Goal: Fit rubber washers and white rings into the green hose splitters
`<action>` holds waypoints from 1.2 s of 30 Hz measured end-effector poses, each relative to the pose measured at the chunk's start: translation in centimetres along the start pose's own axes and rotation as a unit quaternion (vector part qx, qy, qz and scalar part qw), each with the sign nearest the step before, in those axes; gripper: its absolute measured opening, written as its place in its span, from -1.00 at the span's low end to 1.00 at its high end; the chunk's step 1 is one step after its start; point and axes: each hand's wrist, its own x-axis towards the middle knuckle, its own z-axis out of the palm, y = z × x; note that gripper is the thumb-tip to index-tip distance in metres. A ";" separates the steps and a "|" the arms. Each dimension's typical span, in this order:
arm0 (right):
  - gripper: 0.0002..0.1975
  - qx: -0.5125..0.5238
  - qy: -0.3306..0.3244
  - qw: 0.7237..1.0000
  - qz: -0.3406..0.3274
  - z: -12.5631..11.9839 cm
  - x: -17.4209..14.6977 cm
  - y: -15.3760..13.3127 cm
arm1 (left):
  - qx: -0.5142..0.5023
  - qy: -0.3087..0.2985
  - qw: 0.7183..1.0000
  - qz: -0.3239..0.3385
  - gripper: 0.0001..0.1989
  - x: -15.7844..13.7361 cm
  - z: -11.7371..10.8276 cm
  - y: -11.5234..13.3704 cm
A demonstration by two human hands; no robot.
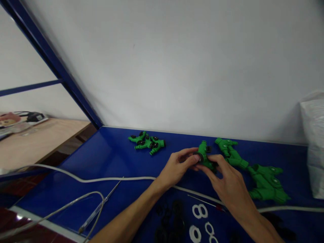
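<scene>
Between both hands is a green plastic Y-shaped hose connector [203, 150] with black knobs, held just above the blue table [113, 158]. My left hand [177, 165] is closed on its left side, the thumb pressed near a black round part. The fingers of my right hand [225, 175] pinch it from the right and below, and part of the connector is hidden behind them. Several green connectors with black knobs [146, 143] lie further left. To the right of my right hand lie more green connector bodies [268, 182], with no black knobs visible on them.
White rings [195, 233] and dark round parts [174, 219] lie near the front. A thin screwdriver [205, 200] lies below my hands. A white cable [101, 180] crosses the table, near a slim pen-like tool [97, 209]. A white bag [315, 145] stands at right.
</scene>
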 end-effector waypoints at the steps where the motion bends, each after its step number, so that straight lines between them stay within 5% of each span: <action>1: -0.82 0.002 0.000 1.000 0.003 0.1 0.0 0.1 | 0.001 0.005 1.000 0.010 -0.49 0.0 0.1 -0.1; 9: -0.92 -0.006 0.028 0.999 -0.044 0.3 -0.1 0.0 | -0.063 0.008 0.998 0.010 -0.53 0.1 0.1 -0.2; 16: -0.87 0.009 0.025 1.000 0.007 0.0 -0.1 0.0 | -0.018 0.008 1.000 0.009 -0.59 0.2 -0.7 0.3; 23: -0.80 -0.011 0.022 1.000 -0.010 -0.4 0.4 0.8 | 0.032 -0.001 0.999 -0.009 -0.64 0.4 -1.4 0.6; 30: -0.72 0.047 -0.005 0.997 0.068 -0.4 0.4 1.5 | 0.054 0.017 0.998 -0.003 -0.67 0.8 -1.8 0.3; 36: -0.77 0.026 -0.081 0.994 0.067 0.0 0.4 2.5 | 0.221 0.148 0.953 0.142 -0.75 -0.2 -1.7 1.3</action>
